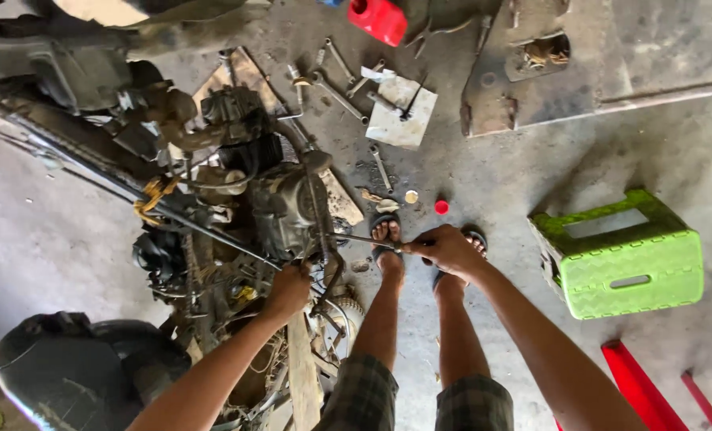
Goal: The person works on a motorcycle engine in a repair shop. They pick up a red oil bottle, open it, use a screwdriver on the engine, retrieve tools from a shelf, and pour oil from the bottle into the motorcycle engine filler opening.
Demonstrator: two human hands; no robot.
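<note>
Gripping a thin metal rod (368, 239), right hand (445, 249) fingers closed, left hand (289, 289) clutching engine (280, 209) (arms outstretched)

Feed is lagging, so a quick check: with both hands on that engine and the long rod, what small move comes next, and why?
Probably turn the long rod gently: the right hand grips its outer end, its far end meets the engine, and the left hand already braces there.
</note>
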